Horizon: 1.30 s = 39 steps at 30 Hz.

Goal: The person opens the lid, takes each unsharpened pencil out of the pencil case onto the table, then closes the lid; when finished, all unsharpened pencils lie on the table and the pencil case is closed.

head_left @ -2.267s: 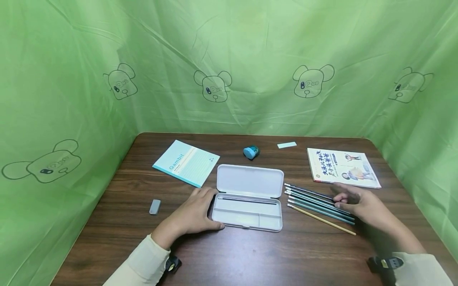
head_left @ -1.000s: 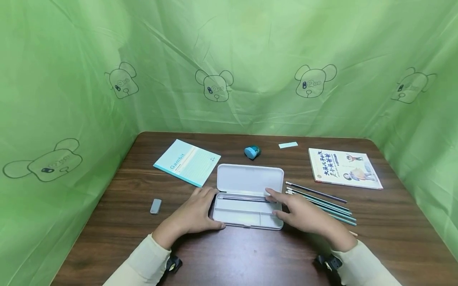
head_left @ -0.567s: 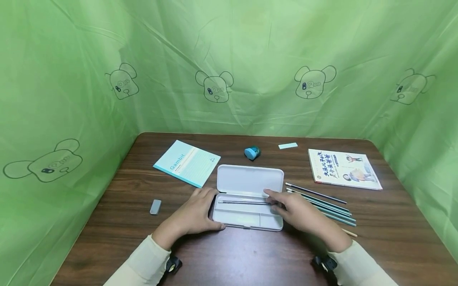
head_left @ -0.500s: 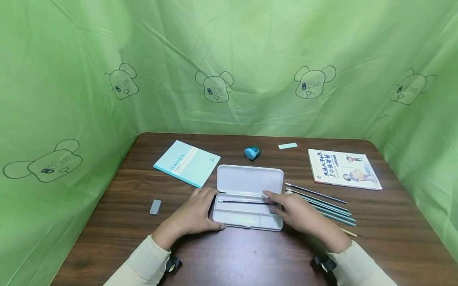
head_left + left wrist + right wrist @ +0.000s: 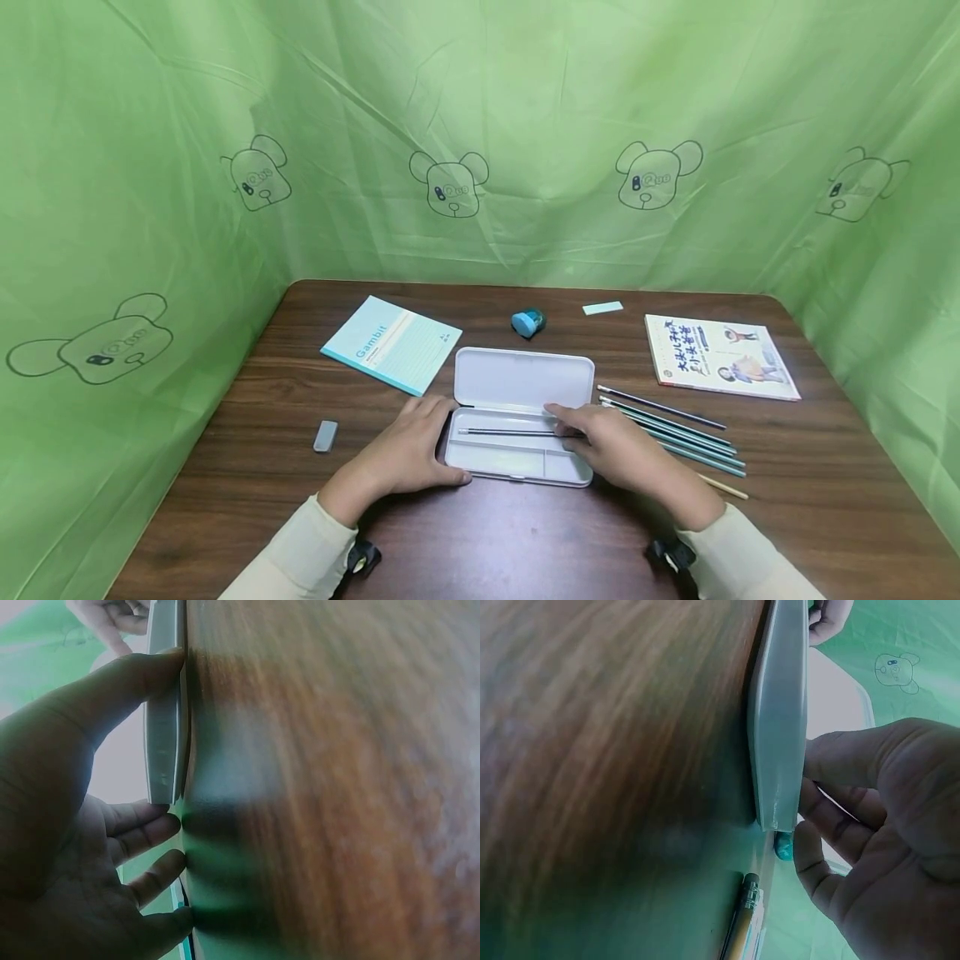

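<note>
A white pencil case [image 5: 493,457] lies with its lid raised at the middle of the table. My left hand [image 5: 405,446] holds the case's left end, thumb at the front edge and fingers along the side. In the left wrist view, the thumb [image 5: 142,679] presses the case's edge. My right hand [image 5: 618,446] reaches over the case's right end. Its thumb and fingers pinch a dark pencil [image 5: 510,432] lying lengthwise in the long rear compartment; its right end is hidden by the hand. Whether a second pencil lies against it, I cannot tell.
Right of the case lie a dark pencil [image 5: 667,407], several teal pencils [image 5: 693,442] and a natural-wood pencil [image 5: 723,486]. Around stand a notebook [image 5: 393,343], a grey eraser [image 5: 326,436], a blue sharpener [image 5: 528,322], a pale strip [image 5: 603,307] and a picture book [image 5: 720,357].
My right hand has come from the pencils on the right to the case; a dark pencil left that row. Inside the case, the pencil has shifted forward from the back wall. The left hand stays put.
</note>
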{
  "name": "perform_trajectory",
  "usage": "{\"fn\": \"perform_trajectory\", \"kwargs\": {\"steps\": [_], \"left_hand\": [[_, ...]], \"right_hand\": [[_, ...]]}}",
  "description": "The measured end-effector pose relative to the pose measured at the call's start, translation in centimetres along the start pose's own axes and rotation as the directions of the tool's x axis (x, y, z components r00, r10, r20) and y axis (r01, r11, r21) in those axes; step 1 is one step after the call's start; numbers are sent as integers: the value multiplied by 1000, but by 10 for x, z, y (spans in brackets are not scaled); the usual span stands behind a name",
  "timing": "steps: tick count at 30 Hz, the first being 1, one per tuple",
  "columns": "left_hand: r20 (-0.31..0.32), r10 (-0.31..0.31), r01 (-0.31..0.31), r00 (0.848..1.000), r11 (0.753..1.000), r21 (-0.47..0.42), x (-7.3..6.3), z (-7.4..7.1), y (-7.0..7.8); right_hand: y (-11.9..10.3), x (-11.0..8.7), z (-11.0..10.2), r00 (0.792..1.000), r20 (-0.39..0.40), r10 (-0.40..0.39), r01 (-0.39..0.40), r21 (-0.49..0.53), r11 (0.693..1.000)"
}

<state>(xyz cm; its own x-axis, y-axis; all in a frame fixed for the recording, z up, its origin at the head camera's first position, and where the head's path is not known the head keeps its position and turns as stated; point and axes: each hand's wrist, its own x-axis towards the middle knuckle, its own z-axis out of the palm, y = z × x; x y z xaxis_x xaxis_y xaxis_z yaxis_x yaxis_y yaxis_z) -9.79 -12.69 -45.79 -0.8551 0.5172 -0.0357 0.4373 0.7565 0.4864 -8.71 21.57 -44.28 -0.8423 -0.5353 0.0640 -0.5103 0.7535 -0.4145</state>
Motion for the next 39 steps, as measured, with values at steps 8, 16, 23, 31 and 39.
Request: {"fn": "perform_trajectory", "kwargs": {"steps": [8, 16, 23, 31, 39], "left_hand": [[-2, 4, -4, 1000, 1000, -4, 0, 0, 0], [-2, -4, 4, 1000, 1000, -11, -1, -1, 0], [1, 1, -1, 1000, 1000, -12, -1, 0, 0], [-2, -3, 3, 1000, 1000, -8, -1, 0, 0], [0, -6, 6, 1000, 1000, -6, -1, 0, -1]], "right_hand": [[-1, 5, 1, 1000, -24, 10, -11, -13, 1000], [-3, 8, 5, 1000, -7, 30, -30, -40, 999], [-3, 9, 5, 1000, -9, 17, -17, -23, 1000], [5, 2, -4, 997, -13, 78, -74, 224, 972], [24, -21, -24, 990, -28, 142, -115, 441, 890]]}}
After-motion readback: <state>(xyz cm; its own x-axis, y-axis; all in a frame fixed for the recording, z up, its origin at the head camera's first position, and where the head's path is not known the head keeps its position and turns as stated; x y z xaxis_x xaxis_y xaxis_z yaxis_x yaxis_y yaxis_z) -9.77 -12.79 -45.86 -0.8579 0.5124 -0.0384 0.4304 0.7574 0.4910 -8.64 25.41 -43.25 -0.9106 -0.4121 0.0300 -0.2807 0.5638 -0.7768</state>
